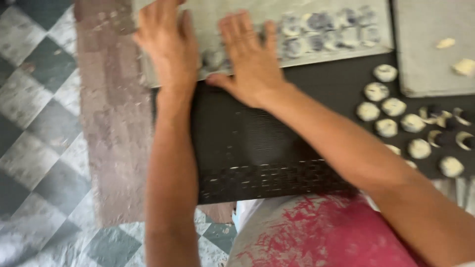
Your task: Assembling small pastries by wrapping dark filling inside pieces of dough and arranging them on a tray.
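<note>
Pressing a grey board over a row of filled dough pieces

Pressing down with both palms, the person works at the far edge of a black mat (247,143) that lies on the checkered floor (34,128). The left hand (168,44) and the right hand (252,59) lie flat, fingers spread and gripping nothing, on a grey board (247,20) set across the mat's far edge. Along the near edge of that board a row of pale pieces with dark centres (321,32) shows, running from beside the right hand toward the board's right end; motion blur makes it unclear whether they sit on the board or under a thin sheet.

As a judgement, the work looks partly done. At the right side of the mat a cluster of round pale dough balls (391,106) stands finished or waiting, some closed, a few near the right edge open with dark filling (440,136) visible. A second grey board (430,54) at the far right corner carries only two small scraps of dough (462,66). The middle of the mat is bare. The open pieces seem left to close, and the row under the hands left to flatten or shape.
</note>
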